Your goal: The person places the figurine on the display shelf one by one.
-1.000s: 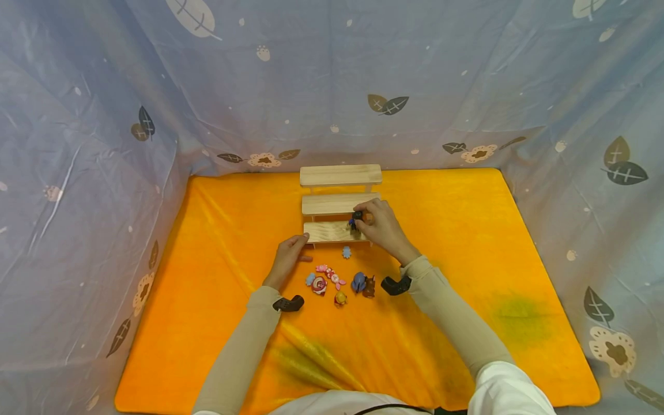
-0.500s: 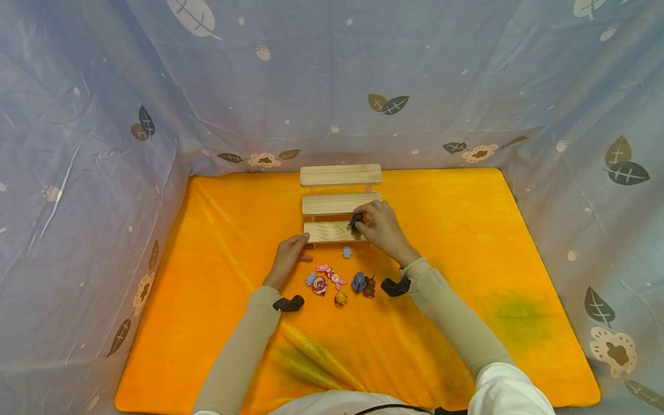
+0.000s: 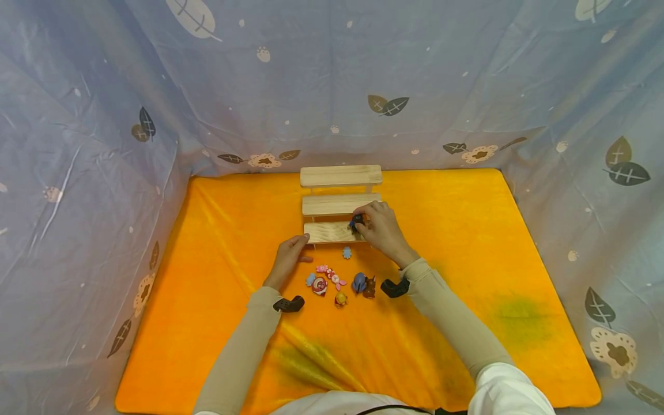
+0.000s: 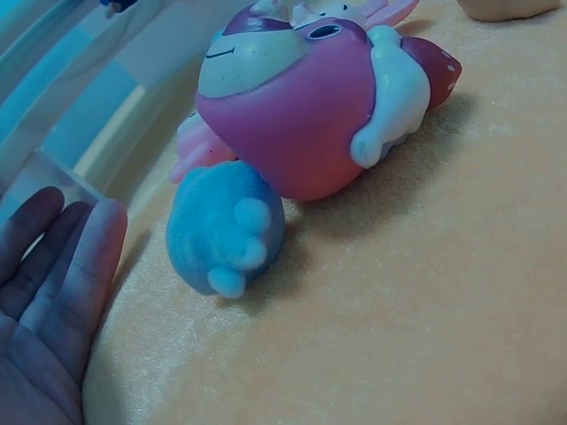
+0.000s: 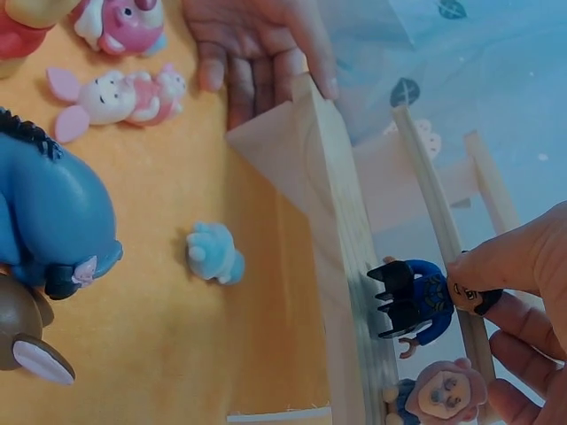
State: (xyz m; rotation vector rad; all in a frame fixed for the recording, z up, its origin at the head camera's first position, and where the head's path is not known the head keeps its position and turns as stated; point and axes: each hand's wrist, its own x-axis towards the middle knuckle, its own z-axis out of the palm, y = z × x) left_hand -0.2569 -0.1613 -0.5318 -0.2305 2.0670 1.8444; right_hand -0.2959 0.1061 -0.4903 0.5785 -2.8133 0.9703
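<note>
My right hand (image 3: pixel 383 227) pinches a small toy figure (image 5: pixel 432 301) with black hair and a blue body by its head. The figure stands upright, feet at the lowest board (image 3: pixel 327 232) of a three-step wooden stand. Beside it, in the right wrist view, is a small figure in a pink hood (image 5: pixel 452 390). My left hand (image 3: pixel 286 258) has its thumb on the front left corner of that board, its other fingers loosely straight below. In the left wrist view those fingers (image 4: pixel 80 274) hold nothing.
A small light blue toy (image 3: pixel 346 252) lies just before the stand. Nearer sit a blue donkey toy (image 3: pixel 359 282), a brown toy (image 3: pixel 370 287), a yellow toy (image 3: pixel 340 298), a magenta bear toy (image 3: pixel 319 286) and a pink-eared toy (image 3: pixel 337 280). Patterned cloth walls surround the orange mat.
My right hand and the black-haired figure shift very slightly at the lowest board, with the grip kept. The left hand and the other toys stay put.
</note>
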